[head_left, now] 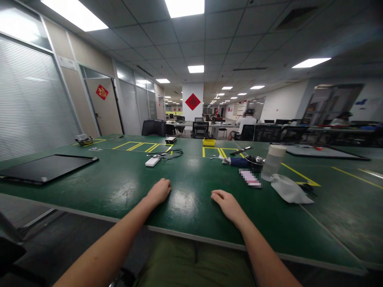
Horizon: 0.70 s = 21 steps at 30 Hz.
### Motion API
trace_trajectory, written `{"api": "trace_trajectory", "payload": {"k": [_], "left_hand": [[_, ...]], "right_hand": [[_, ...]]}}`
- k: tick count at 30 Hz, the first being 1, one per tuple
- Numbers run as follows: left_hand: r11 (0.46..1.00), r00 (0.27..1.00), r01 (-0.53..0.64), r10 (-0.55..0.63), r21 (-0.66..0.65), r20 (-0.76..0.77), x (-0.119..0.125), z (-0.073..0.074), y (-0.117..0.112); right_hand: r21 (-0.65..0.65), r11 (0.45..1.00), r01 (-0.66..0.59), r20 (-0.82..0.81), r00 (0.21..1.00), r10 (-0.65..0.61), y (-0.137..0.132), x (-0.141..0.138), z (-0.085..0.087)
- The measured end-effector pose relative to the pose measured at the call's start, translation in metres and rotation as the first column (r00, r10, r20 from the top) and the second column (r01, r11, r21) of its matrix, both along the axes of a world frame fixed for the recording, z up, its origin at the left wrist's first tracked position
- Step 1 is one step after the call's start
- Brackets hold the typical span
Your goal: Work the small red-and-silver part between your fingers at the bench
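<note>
Head view, and here's the white power strip [153,161], lying just beyond the left hand [160,190], black cable [163,154] looped loosely at its far end, probably parked that way to keep the cord gathered. The left hand's fingers curl down on the green desk [191,217], and over to the right the right hand [227,203] matches it, thumb near the forefinger. Nothing shows in either grip, but how tightly each is closed I can't tell, the palms being hidden; they look set down for support, well apart.

Beyond the right hand, a pixelated flat item [250,178] lies on the desk, its identity masked. Now the containers! Just farther on is a steel bowl [255,160], contents too small to read, beside a dark blue roll [239,162]. To the right stands a translucent cylinder [271,165], upright under a pale top, its filling unclear, with a slumped white pouch [290,189] just nearer. Far centre sits a yellow box [208,142], its inside unreadable; and far left, a small bowl [85,141] seems to carry something clear. Yellow tape [301,174] marks out areas, presumably to assign places.
</note>
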<state>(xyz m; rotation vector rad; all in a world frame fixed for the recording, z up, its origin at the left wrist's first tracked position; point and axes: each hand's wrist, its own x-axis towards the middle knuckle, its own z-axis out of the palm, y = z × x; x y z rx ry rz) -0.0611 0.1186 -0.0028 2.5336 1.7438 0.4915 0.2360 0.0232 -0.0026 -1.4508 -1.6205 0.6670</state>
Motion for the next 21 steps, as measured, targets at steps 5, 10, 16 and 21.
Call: {"api": "trace_trajectory", "payload": {"k": [5,10,16,21], "left_hand": [[0.888,0.885,0.458,-0.453,-0.032,0.105,0.118,0.003,-0.005],[0.866,0.847,0.500,-0.487,-0.007,0.213,0.144,-0.002,-0.005],[0.876,0.794,0.480,-0.457,0.046,0.402,0.135,-0.014,-0.004],[0.906,0.826,0.421,-0.399,0.035,0.397,0.134,-0.010,-0.005]], "right_hand": [[-0.068,0.995,0.068,0.109,0.992,-0.060,0.051,-0.017,0.013],[0.095,0.984,0.150,0.264,0.949,-0.170,0.061,-0.004,-0.002],[0.050,0.993,-0.109,0.256,0.962,0.093,0.058,0.001,-0.010],[0.038,0.983,-0.179,0.336,0.929,0.156,0.060,0.004,-0.008]]}}
